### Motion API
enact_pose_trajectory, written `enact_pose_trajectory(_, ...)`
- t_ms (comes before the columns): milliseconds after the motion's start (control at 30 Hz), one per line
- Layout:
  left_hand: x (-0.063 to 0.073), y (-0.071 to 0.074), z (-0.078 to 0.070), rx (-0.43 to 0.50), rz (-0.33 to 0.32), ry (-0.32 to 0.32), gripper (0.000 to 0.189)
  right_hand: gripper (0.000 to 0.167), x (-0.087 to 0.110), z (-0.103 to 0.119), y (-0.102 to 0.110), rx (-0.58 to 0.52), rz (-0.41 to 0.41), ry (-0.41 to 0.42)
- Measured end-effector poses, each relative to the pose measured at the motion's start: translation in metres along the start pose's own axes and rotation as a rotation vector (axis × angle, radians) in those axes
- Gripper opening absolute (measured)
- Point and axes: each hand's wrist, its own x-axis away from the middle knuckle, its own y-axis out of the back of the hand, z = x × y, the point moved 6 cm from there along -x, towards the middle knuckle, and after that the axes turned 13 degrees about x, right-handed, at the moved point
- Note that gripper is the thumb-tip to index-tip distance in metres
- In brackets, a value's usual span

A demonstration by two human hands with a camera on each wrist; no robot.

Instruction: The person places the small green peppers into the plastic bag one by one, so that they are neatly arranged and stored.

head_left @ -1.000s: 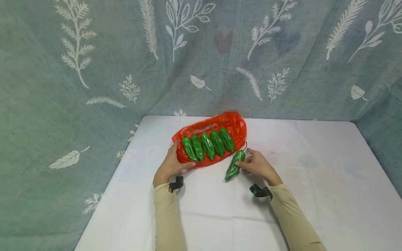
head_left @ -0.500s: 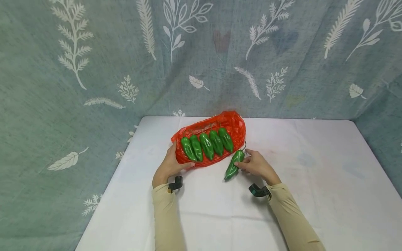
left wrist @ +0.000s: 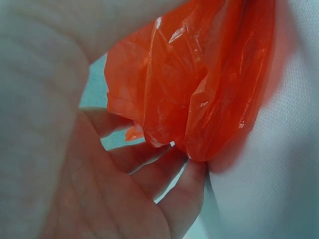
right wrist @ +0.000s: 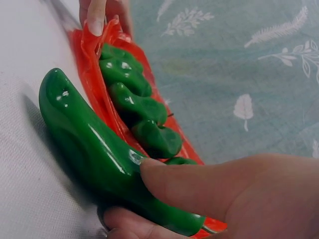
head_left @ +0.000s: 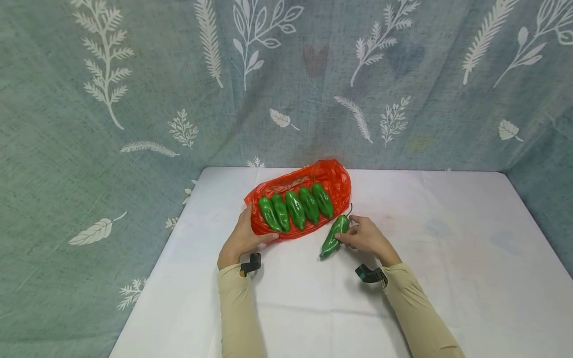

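Observation:
A green chili pepper with a thin curved stem lies slantwise in front of the red plastic bag. My right hand pinches it near its middle, thumb on the near side and fingers on the other, as the right wrist view shows. Several more green peppers sit side by side in the bag, their tips toward me. My left hand holds the bag's left end, thumb along the front edge. In the left wrist view, crinkled red plastic lies between the thumb and curled fingers.
A white cloth covers the table. Behind it hangs a grey-green curtain with white leaf prints. Each wrist carries a small black camera, the left camera and right camera both facing inward.

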Motion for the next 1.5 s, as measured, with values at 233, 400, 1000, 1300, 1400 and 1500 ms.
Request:
enact_pose_trajectory(233,-0.001,-0.001,-0.004,0.016,0.003,-0.037,0.111,0.085,0.001,-0.001,0.000,-0.026,0.011,-0.005)
enact_pose_trajectory(400,0.000,0.000,-0.004,0.008,-0.002,-0.014,0.111,0.083,0.001,-0.001,0.001,-0.029,0.013,-0.016)
enact_pose_trajectory(1000,0.001,0.000,-0.002,-0.001,0.004,-0.015,0.112,0.070,-0.001,-0.002,0.001,-0.059,-0.018,0.024)
enact_pose_trajectory(1300,-0.001,0.000,-0.002,0.000,0.001,-0.016,0.113,0.060,0.003,-0.002,0.009,-0.093,-0.042,0.019)
enact_pose_trajectory(1400,-0.001,0.000,-0.002,-0.001,0.003,-0.028,0.112,0.059,0.004,-0.001,0.010,-0.109,-0.048,0.026)
enact_pose_trajectory(1500,0.000,0.000,-0.003,-0.008,0.004,-0.029,0.113,0.057,0.005,-0.003,0.011,-0.128,-0.053,0.020)
